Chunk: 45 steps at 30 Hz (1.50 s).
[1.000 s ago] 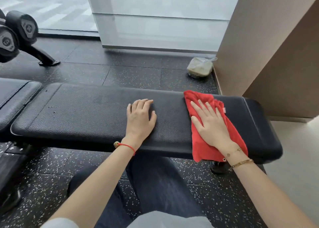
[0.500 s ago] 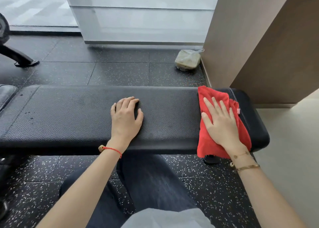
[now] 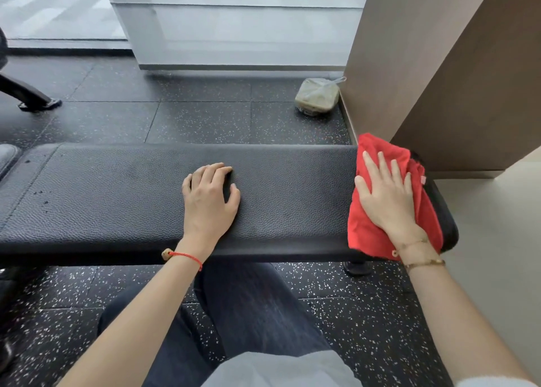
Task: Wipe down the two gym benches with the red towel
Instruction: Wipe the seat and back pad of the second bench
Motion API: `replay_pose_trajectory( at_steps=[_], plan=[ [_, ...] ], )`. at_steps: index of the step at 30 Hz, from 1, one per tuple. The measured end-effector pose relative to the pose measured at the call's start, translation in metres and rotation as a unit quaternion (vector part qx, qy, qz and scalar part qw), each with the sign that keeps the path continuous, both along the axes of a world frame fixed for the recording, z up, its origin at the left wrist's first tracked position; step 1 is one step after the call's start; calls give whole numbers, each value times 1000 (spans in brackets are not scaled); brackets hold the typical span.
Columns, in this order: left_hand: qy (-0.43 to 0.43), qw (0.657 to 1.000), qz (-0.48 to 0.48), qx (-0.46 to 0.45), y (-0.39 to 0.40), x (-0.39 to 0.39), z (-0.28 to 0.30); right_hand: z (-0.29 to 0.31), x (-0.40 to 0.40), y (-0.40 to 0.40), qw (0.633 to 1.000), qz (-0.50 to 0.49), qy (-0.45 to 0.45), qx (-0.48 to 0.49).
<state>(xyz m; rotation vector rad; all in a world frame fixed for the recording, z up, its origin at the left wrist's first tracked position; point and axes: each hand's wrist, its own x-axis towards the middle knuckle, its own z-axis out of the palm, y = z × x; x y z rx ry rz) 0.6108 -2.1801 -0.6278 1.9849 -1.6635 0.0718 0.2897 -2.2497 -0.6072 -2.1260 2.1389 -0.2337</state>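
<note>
Pressing flat with straight, spread fingers, the right hand (image 3: 386, 199) pins the red towel (image 3: 369, 234) on the bench's (image 3: 117, 193) right end; the left hand (image 3: 209, 199), loosely curled and empty, steadies mid-bench.

1. Your red towel (image 3: 377, 228) lies crumpled at the right end of the black bench (image 3: 131, 199), draped over the top, its lower edge hanging past the near side.
2. That bench has a pebbled black pad that runs left to right in front of you; a few dark specks sit near its left end.
3. A second black bench pad (image 3: 7, 155) shows only as a corner at the far left edge.
</note>
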Motion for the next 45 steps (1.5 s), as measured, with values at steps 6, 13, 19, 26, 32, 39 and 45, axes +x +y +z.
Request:
replay_pose_trajectory(
  at_steps=[6,13,19,26,32,39,45],
  plan=[
    [-4,1000,12,14,1,-5,2,-2,56,3,991,134,9,-15],
    [54,998,18,-22,2,-5,8,2,166,-27,958,287,-2,-22],
    [106,981,116,-112,13,4,17,-5,224,-2,900,434,2,-33],
    [79,974,187,-98,46,56,19,-2,284,-15,870,492,-9,-17],
    [58,950,292,-97,94,125,21,-1,370,11,847,532,-9,-6],
    [33,942,327,-72,138,223,25,-5,377,49,789,614,-17,-10],
    [6,955,298,-5,133,287,12,-3,410,40,837,546,-32,0]
  ],
)
